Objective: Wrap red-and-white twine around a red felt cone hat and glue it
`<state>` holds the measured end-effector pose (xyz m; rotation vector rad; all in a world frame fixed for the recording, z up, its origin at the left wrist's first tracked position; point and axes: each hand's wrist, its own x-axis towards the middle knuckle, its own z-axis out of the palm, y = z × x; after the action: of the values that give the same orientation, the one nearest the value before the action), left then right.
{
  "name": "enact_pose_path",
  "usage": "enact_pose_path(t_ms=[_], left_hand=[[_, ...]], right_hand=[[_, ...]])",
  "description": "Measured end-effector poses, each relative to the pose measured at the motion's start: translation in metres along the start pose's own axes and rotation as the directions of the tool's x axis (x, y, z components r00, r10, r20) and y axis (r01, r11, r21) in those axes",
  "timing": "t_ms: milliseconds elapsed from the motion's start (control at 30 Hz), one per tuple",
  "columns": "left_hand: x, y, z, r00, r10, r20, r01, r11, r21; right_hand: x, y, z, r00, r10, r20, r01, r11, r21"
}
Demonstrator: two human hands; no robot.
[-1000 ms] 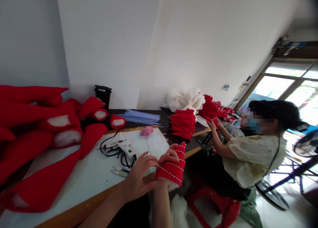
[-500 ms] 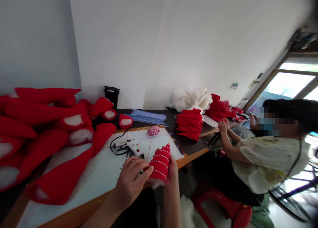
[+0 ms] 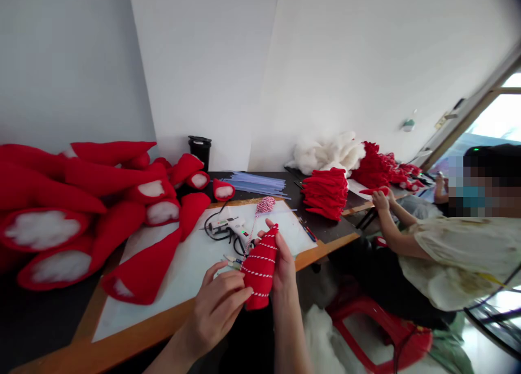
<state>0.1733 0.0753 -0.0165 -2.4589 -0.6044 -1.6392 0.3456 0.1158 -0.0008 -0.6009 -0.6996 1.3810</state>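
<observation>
Over a white-topped table (image 3: 171,276) (white walls behind), both hands — left hand (image 3: 217,303), right hand (image 3: 283,265) — grip a red cone (image 3: 258,268).

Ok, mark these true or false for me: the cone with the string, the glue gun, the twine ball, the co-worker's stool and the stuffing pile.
1. The right hand holds a red cone wound with red-and-white string. True.
2. The glue gun is in the left hand. False: it lies on the white board.
3. The twine ball sits on the board's far edge. True.
4. The co-worker sits on a blue stool. False: the stool is red.
5. White stuffing is piled by the wall. True.
</observation>
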Motion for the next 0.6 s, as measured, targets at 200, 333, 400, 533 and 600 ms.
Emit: enact_pose_path(t_ms=[200,333,400,533,600], left_hand=[[-0.026,-0.007,-0.033,0.989,-0.053,-0.136,0.092,0.95,0.3],[-0.045,-0.012,-0.039,0.924,-0.217,-0.315,0.339,0.848,0.409],[-0.048,-0.012,-0.038,0.902,-0.243,-0.358,0.39,0.814,0.43],[-0.044,-0.013,-0.035,0.911,-0.251,-0.326,0.386,0.797,0.465],[-0.043,-0.013,-0.034,0.918,-0.269,-0.29,0.381,0.797,0.469]], right_hand=[[0.022,0.003,-0.011,0.971,-0.23,-0.06,0.133,0.737,-0.663],[0.027,-0.001,-0.039,0.919,-0.383,-0.094,0.116,0.491,-0.863],[0.028,0.002,-0.043,0.922,-0.385,-0.041,0.108,0.356,-0.928],[0.038,0.018,-0.026,0.951,-0.302,0.069,0.114,0.134,-0.984],[0.048,0.026,-0.011,0.97,-0.219,0.109,0.123,0.055,-0.991]])
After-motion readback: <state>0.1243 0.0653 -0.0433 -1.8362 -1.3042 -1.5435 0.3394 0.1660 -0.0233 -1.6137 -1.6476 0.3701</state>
